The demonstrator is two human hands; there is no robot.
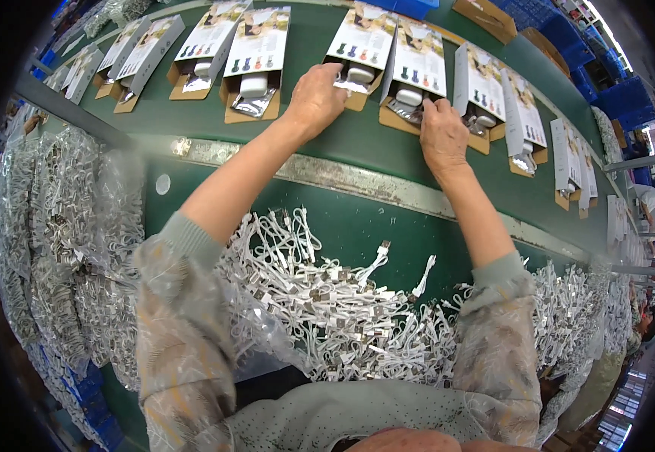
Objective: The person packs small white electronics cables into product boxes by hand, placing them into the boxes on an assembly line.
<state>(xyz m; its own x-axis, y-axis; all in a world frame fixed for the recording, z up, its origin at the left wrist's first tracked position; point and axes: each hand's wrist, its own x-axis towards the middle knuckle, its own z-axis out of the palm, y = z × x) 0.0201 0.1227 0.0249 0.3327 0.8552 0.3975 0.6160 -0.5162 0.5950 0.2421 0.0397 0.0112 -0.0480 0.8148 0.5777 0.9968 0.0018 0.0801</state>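
My left hand (318,98) is at the open lower end of a printed white box (363,36). Its fingers are bent together, their tips partly hidden beside a rounded white object (360,74) in the opening. To the right, my right hand (443,134) reaches to the mouth of a neighbouring box (419,64), its fingers curled near a silver packet (407,110) and another white object (409,96). What either hand pinches is too small or hidden to make out. Between my forearms lies a heap of short white USB cables (358,309), several of them looped.
More open boxes (258,38) line the green conveyor belt (305,166) on both sides. A worn metal rail (373,192) separates the belt from the cable heap. Bagged cables (64,241) are piled at left. Blue crates (629,102) stand at far right, near another person (650,202).
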